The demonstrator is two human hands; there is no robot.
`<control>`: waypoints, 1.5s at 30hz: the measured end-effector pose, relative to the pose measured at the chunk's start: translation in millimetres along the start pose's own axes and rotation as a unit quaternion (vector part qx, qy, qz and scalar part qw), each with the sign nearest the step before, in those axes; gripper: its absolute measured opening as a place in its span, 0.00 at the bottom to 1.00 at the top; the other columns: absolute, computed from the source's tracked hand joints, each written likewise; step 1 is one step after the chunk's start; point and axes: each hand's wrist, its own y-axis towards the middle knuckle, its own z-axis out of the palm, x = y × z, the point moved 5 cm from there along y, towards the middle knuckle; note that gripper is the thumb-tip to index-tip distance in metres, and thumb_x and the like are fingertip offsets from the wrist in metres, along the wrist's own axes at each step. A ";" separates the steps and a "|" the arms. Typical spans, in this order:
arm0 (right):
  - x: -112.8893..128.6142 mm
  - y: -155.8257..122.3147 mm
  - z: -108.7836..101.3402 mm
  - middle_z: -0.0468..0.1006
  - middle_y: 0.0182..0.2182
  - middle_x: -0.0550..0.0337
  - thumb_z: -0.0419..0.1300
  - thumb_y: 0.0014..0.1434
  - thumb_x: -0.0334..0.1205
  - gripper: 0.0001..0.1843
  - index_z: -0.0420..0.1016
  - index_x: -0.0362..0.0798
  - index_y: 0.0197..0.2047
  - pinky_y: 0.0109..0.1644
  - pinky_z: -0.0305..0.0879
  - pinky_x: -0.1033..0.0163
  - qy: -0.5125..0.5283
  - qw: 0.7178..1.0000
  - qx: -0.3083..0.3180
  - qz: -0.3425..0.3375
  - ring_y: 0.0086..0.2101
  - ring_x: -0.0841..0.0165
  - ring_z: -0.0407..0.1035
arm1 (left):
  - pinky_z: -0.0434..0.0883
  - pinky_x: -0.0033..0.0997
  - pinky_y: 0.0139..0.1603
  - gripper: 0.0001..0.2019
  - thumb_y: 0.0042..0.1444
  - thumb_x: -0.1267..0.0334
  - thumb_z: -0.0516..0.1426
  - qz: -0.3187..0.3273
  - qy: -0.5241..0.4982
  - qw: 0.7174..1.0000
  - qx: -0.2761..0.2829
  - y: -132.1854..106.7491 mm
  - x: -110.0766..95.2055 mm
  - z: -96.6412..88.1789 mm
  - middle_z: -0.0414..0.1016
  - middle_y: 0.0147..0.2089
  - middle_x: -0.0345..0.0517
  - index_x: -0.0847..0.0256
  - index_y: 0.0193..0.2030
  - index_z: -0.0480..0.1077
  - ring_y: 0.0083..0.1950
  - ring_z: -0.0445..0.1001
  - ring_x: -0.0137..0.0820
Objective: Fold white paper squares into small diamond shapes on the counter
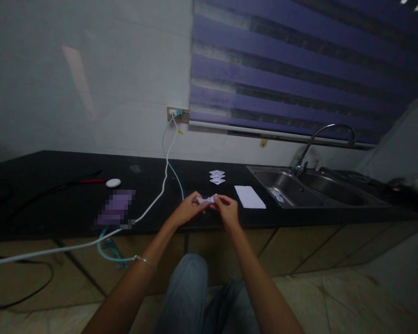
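Note:
My left hand and my right hand meet above the front edge of the black counter. Between their pinched fingertips they hold a small folded piece of white paper. Both hands are closed on it, the left at its left end, the right at its right end. A thin bracelet circles my left wrist. Beyond the hands, a few small folded white paper pieces lie on the counter, and a flat white sheet lies just right of my right hand.
A steel sink with a curved tap sits at the right. White and teal cables run from a wall socket across the counter and off its front edge. A blurred purple object, a white oval thing and dark cables lie left.

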 end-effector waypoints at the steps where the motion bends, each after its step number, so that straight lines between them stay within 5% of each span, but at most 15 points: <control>1: 0.8 -0.6 0.7 0.79 0.29 0.55 0.70 0.43 0.50 0.20 0.80 0.42 0.33 0.35 0.76 0.58 -0.003 1.000 0.006 -0.001 0.30 0.65 0.74 | 0.60 0.21 0.24 0.18 0.51 0.48 0.61 -0.003 -0.005 1.000 0.000 -0.7 -0.3 0.6 0.73 0.28 0.37 0.61 0.35 0.62 0.25 0.70 0.25; 12: 1.1 -1.8 0.8 0.77 0.31 0.58 0.70 0.42 0.47 0.18 0.76 0.43 0.33 0.39 0.74 0.58 0.014 1.000 0.025 0.010 0.31 0.66 0.73 | 0.66 0.24 0.31 0.18 0.48 0.53 0.63 0.030 -0.038 0.997 -0.052 -0.1 -0.1 -7.9 0.73 0.31 0.37 0.60 0.37 0.61 0.32 0.73 0.28; 19: 11.2 -7.7 11.5 0.78 0.37 0.57 0.71 0.40 0.43 0.24 0.75 0.48 0.43 0.41 0.71 0.62 -0.019 0.992 0.128 -0.008 0.37 0.66 0.73 | 0.65 0.24 0.36 0.13 0.46 0.63 0.62 0.065 -0.017 0.997 -0.040 0.1 -0.9 -8.2 0.70 0.33 0.37 0.61 0.37 0.63 0.35 0.70 0.27; 26: 10.2 -6.8 8.4 0.79 0.34 0.56 0.69 0.45 0.46 0.17 0.78 0.46 0.38 0.41 0.69 0.61 -0.047 0.992 0.120 -0.010 0.34 0.65 0.73 | 0.67 0.28 0.41 0.16 0.46 0.56 0.64 0.047 -0.008 0.999 -0.025 -2.6 -7.3 -6.2 0.72 0.36 0.40 0.61 0.37 0.66 0.39 0.72 0.31; 32: 6.5 -5.4 6.1 0.80 0.32 0.57 0.69 0.44 0.48 0.19 0.78 0.46 0.38 0.37 0.69 0.61 -0.039 0.994 0.101 0.008 0.30 0.66 0.72 | 0.64 0.23 0.28 0.15 0.51 0.52 0.61 0.016 -0.005 1.000 -0.020 -5.9 -11.1 -7.5 0.71 0.29 0.38 0.61 0.37 0.68 0.28 0.69 0.27; 37: 8.1 -6.5 8.4 0.80 0.33 0.56 0.69 0.45 0.48 0.19 0.78 0.47 0.39 0.38 0.69 0.61 -0.038 0.993 0.115 0.003 0.31 0.65 0.73 | 0.67 0.25 0.32 0.17 0.52 0.51 0.60 0.024 -0.031 0.999 -0.007 -4.8 -13.3 -6.3 0.75 0.37 0.43 0.62 0.42 0.70 0.33 0.72 0.30; 45: 9.7 -6.4 8.1 0.80 0.32 0.56 0.68 0.46 0.49 0.18 0.80 0.46 0.38 0.36 0.68 0.61 -0.058 0.992 0.116 0.001 0.30 0.66 0.72 | 0.64 0.24 0.28 0.19 0.49 0.49 0.62 0.015 0.019 1.000 -0.020 -1.6 -2.3 -6.3 0.74 0.30 0.41 0.64 0.38 0.74 0.28 0.69 0.28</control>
